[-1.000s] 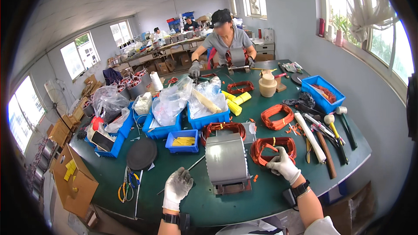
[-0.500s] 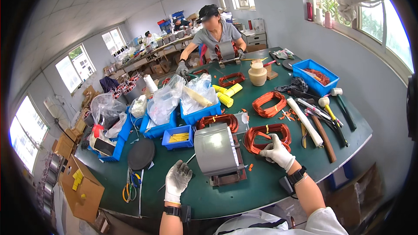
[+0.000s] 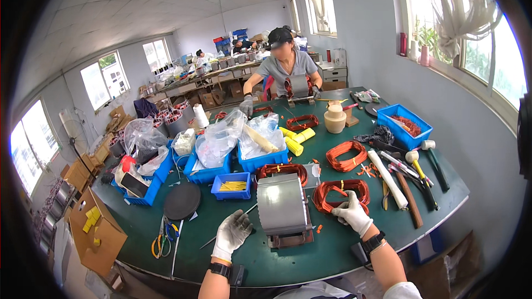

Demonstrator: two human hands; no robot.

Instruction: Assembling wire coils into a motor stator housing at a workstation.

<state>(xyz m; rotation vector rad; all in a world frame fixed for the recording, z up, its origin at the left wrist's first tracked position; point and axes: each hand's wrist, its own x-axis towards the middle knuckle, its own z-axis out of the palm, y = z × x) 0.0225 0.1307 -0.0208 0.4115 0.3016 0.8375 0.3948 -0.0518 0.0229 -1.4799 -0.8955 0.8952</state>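
Observation:
My right hand [image 3: 354, 215], in a white glove, has its fingers and thumb on the near edge of a copper wire coil [image 3: 320, 196] tied with yellow. That coil lies on the green table to the right of a grey motor stator [image 3: 279, 206]. The stator rests on its side on a dark stand, with pale liner ends along its right edge. Just left of it, my gloved left hand [image 3: 233, 235] holds nothing, its fingers apart and loosely bent. A thin pointed metal rod [image 3: 208, 242] lies partly hidden behind this hand. Another coil [image 3: 299, 173] sits behind the stator.
Behind my left hand stand a small blue tray [image 3: 231, 194] of yellow strips and blue bins [image 3: 263, 160] with plastic bags. Scissors [image 3: 160, 243] lie at left, mallets [image 3: 419, 171] and rods at right. Across the table, a co-worker [image 3: 287, 66] handles another stator.
The view has shifted a little, so the table things sit slightly differently. My left hand is nearer the stator. My right hand stays at the near edge of the coil.

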